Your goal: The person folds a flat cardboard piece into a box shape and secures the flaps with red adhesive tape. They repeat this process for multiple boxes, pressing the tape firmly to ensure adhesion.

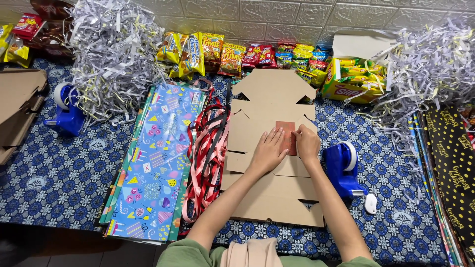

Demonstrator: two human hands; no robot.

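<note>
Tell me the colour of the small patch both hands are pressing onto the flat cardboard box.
Reddish-brown patch, under left hand and right hand, on tan cardboard box; head view.

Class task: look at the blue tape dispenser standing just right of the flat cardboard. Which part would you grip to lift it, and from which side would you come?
Probably grip the blue tape dispenser across its narrow body, below the tape roll, coming from above. It stands upright with bare cloth on its right; the right hand is nearest.

Small reddish-brown card (286, 138) flat on unfolded brown cardboard box blank (269, 168), mid-table.
</note>
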